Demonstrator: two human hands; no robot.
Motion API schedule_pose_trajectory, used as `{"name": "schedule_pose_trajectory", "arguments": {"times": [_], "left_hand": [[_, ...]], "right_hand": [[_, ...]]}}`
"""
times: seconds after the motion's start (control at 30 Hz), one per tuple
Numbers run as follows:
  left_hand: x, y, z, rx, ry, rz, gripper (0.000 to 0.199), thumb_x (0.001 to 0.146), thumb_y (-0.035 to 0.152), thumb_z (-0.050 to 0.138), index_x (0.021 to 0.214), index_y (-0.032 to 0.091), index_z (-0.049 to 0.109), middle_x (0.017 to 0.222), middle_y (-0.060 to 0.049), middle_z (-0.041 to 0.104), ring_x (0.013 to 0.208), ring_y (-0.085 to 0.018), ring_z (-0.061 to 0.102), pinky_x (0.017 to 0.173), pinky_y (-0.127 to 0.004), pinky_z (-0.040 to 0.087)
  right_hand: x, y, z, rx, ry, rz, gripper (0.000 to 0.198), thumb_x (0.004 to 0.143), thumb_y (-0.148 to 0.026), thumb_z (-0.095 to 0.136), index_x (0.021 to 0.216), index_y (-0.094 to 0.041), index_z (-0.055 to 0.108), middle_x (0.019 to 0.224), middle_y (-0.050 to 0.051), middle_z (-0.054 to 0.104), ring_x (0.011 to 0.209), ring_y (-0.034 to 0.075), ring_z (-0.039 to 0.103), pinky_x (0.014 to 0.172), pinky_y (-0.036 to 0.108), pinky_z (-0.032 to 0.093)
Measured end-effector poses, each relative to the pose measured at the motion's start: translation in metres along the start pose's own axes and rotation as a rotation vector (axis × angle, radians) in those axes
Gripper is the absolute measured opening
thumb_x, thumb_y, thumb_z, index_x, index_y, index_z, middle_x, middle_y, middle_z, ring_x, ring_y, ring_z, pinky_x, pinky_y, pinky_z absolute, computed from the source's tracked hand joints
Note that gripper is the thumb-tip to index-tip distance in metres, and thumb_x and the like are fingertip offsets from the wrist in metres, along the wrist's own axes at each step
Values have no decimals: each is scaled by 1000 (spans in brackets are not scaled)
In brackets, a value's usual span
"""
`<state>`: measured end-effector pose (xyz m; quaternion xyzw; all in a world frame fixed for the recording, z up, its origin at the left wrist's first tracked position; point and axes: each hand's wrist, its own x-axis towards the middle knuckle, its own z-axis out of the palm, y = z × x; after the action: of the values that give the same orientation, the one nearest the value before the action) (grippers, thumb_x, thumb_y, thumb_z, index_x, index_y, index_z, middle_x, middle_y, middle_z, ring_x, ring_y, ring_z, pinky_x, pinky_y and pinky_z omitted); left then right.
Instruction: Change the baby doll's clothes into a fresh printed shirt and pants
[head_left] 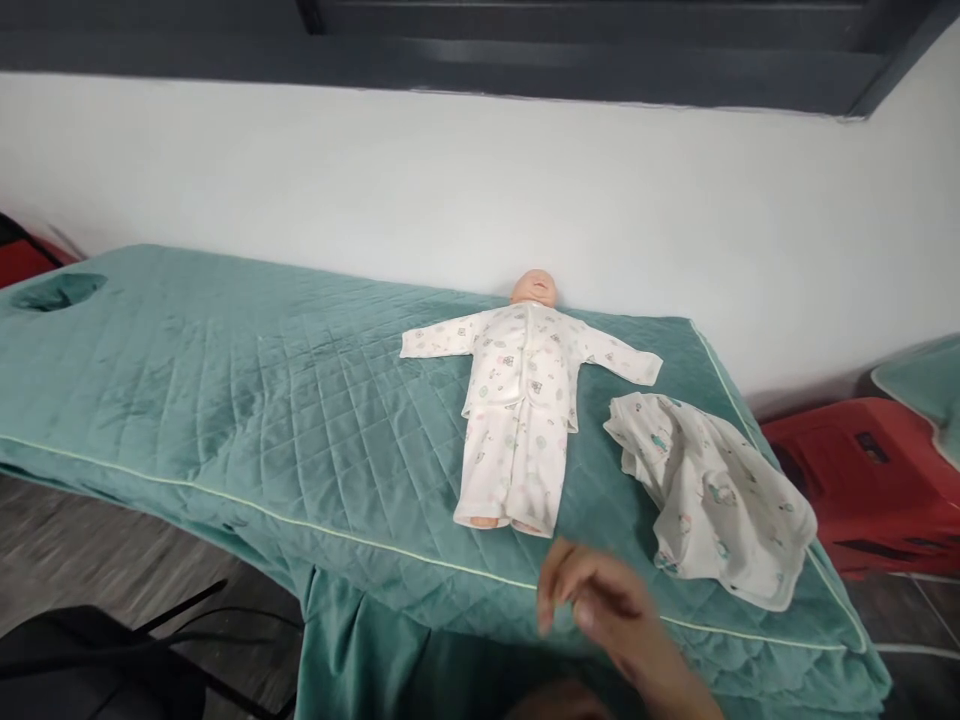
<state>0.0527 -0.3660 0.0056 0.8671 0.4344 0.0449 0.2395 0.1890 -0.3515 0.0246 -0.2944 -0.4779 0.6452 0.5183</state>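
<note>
On the left stretch of the padded bed (225, 380), no garment lies on the green quilted cover. Right of the middle, the doll (535, 287) lies on its back, its head at the far side by the white wall (375, 180) and its legs toward the near edge. Judging by how things lie, the dressing looks largely done: a jacket (504, 365) is on, both sleeves spread out, and trousers (514, 465) cover the legs. What seems left lies further right: a printed cloth (727, 500), off the doll, rumpled and loose near the right end of the bed.

At the near edge, just below the trousers, the right hand (604, 590) has its fingers loosely bent and grips nothing that shows. To its left, a blurred patch of skin at the bottom edge may be the left hand (559, 700); too little shows to tell how it stands.

As for looks, the left sleeve lies almost straight and the right one slants toward the near side; no doll hand shows at either cuff. The jacket is white with small printed figures, its front closing down the middle and its lower hem slightly parted; whether it is fastened cannot be made out. The trousers lie fairly flat, with a little of the doll's skin at both hems. The cloth, also white, carries sparser, greener figures.
</note>
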Motion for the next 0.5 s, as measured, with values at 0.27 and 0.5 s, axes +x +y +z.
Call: {"name": "schedule_pose_trajectory", "arguments": {"times": [0.27, 0.5], "left_hand": [[83, -64, -118, -897, 770, 173, 31, 101, 36, 44, 90, 24, 70, 90, -7, 71, 91, -19, 66, 87, -34, 55], [255, -123, -177, -678, 793, -35, 29, 94, 29, 51, 116, 20, 68, 127, -7, 69, 121, -21, 61, 101, -33, 50]], "right_hand": [[165, -64, -38, -263, 352, -334, 20, 94, -44, 48, 102, -26, 54, 129, 10, 61, 110, 24, 64, 85, 40, 56], [275, -31, -97, -928, 591, -428, 36, 92, -39, 56, 123, -22, 58, 133, 10, 61, 129, 24, 53, 115, 45, 40]]}}
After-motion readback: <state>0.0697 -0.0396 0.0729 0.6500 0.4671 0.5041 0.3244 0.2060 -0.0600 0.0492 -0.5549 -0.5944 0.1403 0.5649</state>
